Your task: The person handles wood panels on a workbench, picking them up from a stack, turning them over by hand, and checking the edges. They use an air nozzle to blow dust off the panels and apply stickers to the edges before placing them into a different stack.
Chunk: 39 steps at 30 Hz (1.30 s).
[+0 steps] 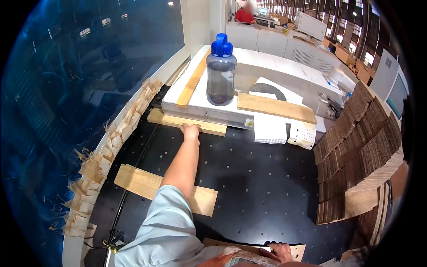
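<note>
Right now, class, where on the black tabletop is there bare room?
Widest: the tabletop between the left forearm and the stacked boards. Narrower: left of that forearm, between the far plank and the nearer wood. Crowded: the right side, under the stacks, and the near edge around the right hand.

One warning sign is recognizable: a yellow label with a dark triangular symbol, on the front face of the white housing, upper centre of the frame. Two white sheets hang to its right. The left sheet carries rows of small marks along its lower edge; the right sheet carries dark dots. No wording or numerals are legible.
</note>
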Each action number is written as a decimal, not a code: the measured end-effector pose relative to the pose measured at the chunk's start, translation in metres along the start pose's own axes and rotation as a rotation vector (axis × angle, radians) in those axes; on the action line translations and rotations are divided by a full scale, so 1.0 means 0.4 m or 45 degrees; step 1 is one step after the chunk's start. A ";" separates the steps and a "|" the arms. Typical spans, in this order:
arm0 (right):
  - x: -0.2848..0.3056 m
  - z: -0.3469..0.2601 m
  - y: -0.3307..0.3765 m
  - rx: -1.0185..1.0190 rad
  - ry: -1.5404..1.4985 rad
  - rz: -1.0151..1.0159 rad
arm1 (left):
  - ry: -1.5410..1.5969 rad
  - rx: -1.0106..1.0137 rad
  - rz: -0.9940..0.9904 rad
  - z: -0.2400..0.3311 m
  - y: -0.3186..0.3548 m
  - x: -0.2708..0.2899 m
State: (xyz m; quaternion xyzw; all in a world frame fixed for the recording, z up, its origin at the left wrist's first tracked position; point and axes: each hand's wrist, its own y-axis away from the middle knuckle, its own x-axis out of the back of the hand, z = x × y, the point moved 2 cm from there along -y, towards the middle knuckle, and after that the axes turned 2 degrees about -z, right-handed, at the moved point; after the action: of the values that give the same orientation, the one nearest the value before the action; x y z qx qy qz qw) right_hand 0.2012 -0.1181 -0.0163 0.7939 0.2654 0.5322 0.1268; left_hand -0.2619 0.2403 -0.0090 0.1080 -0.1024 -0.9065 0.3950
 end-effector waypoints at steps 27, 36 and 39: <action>0.057 -0.079 0.044 0.744 0.240 0.346 | 0.898 0.034 -0.390 -0.076 -0.071 0.055; 0.056 -0.081 0.056 0.612 0.206 0.286 | 0.981 0.069 -0.406 -0.078 -0.087 0.040; 0.043 -0.073 0.046 0.676 0.180 0.322 | 0.979 0.065 -0.439 -0.081 -0.087 0.049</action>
State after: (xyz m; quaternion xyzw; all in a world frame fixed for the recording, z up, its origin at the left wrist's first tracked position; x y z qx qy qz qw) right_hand 0.1848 -0.1262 0.0177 0.7869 0.3024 0.5099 -0.1712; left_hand -0.2901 0.2457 -0.0516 0.4639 0.0496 -0.8502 0.2440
